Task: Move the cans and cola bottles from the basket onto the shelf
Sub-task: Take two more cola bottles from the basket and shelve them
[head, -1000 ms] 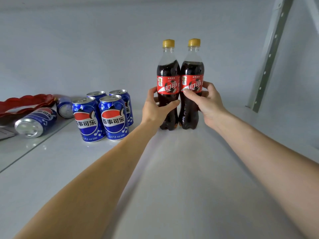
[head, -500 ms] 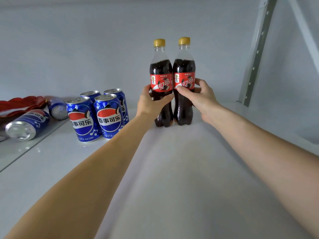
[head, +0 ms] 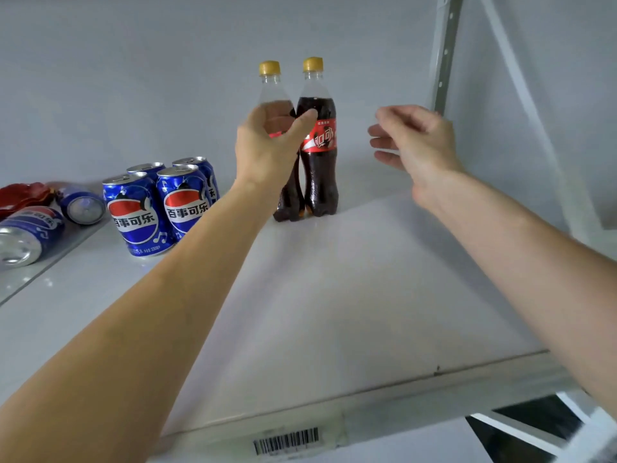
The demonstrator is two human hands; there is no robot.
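Observation:
Two cola bottles with yellow caps stand upright, side by side and touching, at the back of the white shelf (head: 334, 295). My left hand (head: 267, 148) grips the left cola bottle (head: 271, 90) around its upper body, its thumb reaching across to the right cola bottle (head: 320, 162). My right hand (head: 410, 138) hovers to the right of the bottles, fingers loosely curled, holding nothing and blurred. Several blue cans (head: 140, 215) stand upright in a cluster left of the bottles. No basket is in view.
Two more blue cans (head: 23, 235) lie on their sides at the far left beside a red tray (head: 20, 195). A perforated metal upright (head: 445, 51) rises at the back right. The shelf's front edge carries a barcode label (head: 285, 441).
My right hand has let go of the right bottle and pulled away to the right. My left hand has slid higher on the left bottle. The view has dropped back, showing the shelf's front edge.

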